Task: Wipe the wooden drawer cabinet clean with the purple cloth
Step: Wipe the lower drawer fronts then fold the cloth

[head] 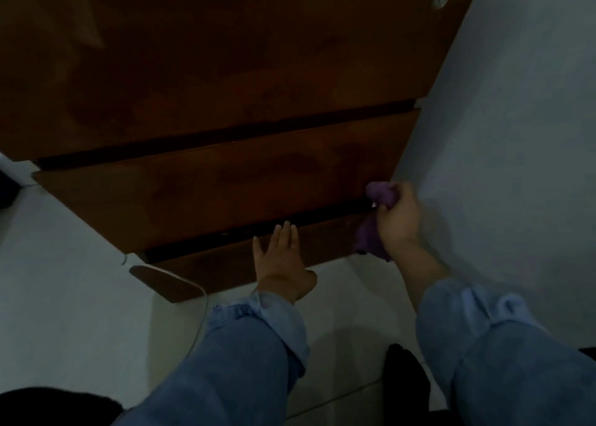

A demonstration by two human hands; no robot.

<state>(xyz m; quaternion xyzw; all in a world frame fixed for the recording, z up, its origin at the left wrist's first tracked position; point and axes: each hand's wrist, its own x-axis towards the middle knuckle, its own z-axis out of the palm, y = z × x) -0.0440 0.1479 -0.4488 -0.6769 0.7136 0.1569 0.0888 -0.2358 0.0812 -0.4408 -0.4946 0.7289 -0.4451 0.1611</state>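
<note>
Cabinet [225, 80] fronts fill the dim view beside a pale wall [503, 109]. Left hand [282, 261] lies flat, fingers spread, steadying the lowest drawer [225, 264]. Right hand [400, 219] clutches the bunched purple cloth [380, 195] at the drawers' right edge; better to flatten it and wipe along the grain.

The cabinet [225, 70] runs off the top and left edges, so its full height and width cannot be seen. Dim light swallows its wood grain. The right hand [400, 219] covers the middle of the cloth [380, 193] (only bunched ends show). A dark shape [406, 377] on the floor is too murky to identify. Both sleeves [245, 354] are cut by the bottom edge.
</note>
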